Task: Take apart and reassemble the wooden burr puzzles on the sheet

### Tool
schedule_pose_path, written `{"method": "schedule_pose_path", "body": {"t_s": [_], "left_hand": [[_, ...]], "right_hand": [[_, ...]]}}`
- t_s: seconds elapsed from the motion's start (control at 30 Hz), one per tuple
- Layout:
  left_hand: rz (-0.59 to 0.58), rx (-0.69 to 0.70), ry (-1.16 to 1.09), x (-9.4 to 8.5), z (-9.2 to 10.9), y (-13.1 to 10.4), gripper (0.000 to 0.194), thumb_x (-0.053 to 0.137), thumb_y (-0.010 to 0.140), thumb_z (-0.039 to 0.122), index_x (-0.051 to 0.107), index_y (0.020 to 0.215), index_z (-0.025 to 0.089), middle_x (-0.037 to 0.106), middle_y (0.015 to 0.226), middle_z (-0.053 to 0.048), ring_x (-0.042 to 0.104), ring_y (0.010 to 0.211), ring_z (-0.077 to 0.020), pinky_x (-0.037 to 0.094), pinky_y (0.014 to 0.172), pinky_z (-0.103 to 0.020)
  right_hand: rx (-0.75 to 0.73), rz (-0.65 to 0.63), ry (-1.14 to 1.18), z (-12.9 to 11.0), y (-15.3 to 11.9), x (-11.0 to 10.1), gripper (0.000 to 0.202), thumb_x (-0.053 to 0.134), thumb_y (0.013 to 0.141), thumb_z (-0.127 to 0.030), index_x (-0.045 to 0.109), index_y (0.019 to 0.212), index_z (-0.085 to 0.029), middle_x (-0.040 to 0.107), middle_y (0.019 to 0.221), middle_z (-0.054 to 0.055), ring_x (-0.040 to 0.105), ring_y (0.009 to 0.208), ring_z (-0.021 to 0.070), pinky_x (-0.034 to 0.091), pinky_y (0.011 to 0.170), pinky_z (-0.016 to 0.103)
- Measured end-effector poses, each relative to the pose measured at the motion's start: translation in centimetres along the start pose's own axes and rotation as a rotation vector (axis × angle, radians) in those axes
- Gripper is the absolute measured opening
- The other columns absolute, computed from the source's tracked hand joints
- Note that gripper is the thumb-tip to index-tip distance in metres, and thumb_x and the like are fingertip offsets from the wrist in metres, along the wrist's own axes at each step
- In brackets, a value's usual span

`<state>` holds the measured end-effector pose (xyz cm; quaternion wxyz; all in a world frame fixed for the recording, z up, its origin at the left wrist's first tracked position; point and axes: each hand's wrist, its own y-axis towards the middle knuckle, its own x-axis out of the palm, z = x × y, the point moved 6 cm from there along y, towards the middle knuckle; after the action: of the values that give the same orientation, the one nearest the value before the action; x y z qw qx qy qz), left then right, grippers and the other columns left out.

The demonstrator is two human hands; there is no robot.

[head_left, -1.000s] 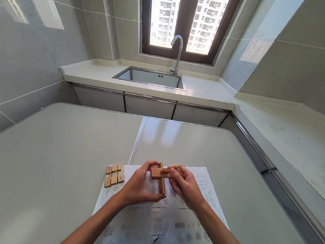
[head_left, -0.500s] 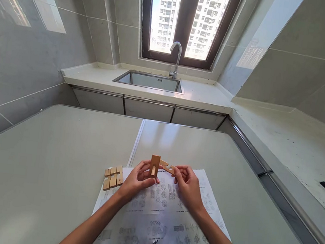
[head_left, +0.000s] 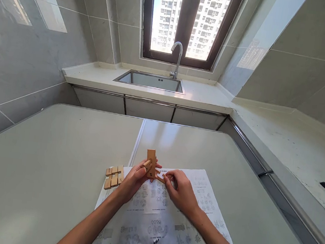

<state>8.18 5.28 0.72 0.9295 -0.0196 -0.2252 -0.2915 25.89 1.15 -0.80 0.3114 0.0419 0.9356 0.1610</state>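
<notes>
Above the top of a printed sheet (head_left: 157, 215), my left hand (head_left: 136, 179) grips an upright wooden block (head_left: 151, 162) that has a short peg sticking out toward the lower left. My right hand (head_left: 180, 188) pinches a thin notched wooden piece (head_left: 160, 179) just right of the block; its left end reaches the block, and whether they are joined cannot be made out. Several small wooden pieces (head_left: 114, 176) lie in a cluster at the sheet's upper left corner, left of my left hand.
The pale table (head_left: 58, 157) has a seam (head_left: 137, 142) running away from me. Beyond it are a counter (head_left: 206, 95) with a sink (head_left: 151, 81) and a faucet (head_left: 178, 59), under a window. Another counter (head_left: 301, 138) runs along the right.
The block in my left hand has turned, so its peg now points left. My right hand has moved left and slightly down with the notched piece, closer to the block.
</notes>
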Motion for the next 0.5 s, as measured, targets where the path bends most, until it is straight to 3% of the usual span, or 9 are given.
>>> {"method": "schedule_pose_path", "body": {"t_s": [0.2, 0.3, 0.4, 0.5], "left_hand": [[-0.041, -0.081, 0.054, 0.0, -0.6, -0.3, 0.069, 0.063, 0.091, 0.071, 0.066, 0.135, 0.018, 0.066, 0.135, -0.017, 0.062, 0.112, -0.0296, 0.045, 0.101, -0.042], [-0.034, -0.102, 0.084, 0.1, -0.7, -0.3, 0.069, 0.064, 0.090, 0.071, 0.068, 0.132, 0.017, 0.067, 0.135, -0.016, 0.062, 0.120, -0.0332, 0.042, 0.111, -0.047], [-0.005, -0.122, 0.172, 0.4, -0.6, -0.2, 0.069, 0.068, 0.086, 0.071, 0.069, 0.128, 0.016, 0.068, 0.133, -0.017, 0.061, 0.126, -0.0375, 0.042, 0.113, -0.050], [-0.012, -0.123, 0.258, 0.9, -0.5, -0.2, 0.072, 0.074, 0.082, 0.068, 0.067, 0.133, 0.018, 0.069, 0.134, -0.016, 0.061, 0.128, -0.0394, 0.044, 0.113, -0.052]], "right_hand": [[-0.018, 0.011, -0.013, 0.0, -0.1, 0.0, 0.016, 0.053, 0.106, -0.033, 0.067, 0.107, -0.024, 0.066, 0.106, 0.010, 0.064, 0.099, 0.0280, 0.057, 0.085, 0.044], [-0.030, 0.092, 0.018, -0.2, -0.2, -0.7, 0.023, 0.054, 0.105, -0.033, 0.062, 0.125, -0.024, 0.062, 0.117, 0.012, 0.064, 0.102, 0.0276, 0.059, 0.088, 0.046], [-0.142, 0.198, 0.039, -1.4, -0.6, -1.5, 0.040, 0.054, 0.104, -0.030, 0.050, 0.143, -0.026, 0.055, 0.129, 0.014, 0.061, 0.111, 0.0283, 0.058, 0.095, 0.050], [-0.301, 0.179, 0.023, -3.1, -1.3, -1.5, 0.056, 0.061, 0.098, -0.026, 0.044, 0.152, -0.029, 0.046, 0.143, 0.015, 0.054, 0.129, 0.0318, 0.054, 0.104, 0.055]]}}
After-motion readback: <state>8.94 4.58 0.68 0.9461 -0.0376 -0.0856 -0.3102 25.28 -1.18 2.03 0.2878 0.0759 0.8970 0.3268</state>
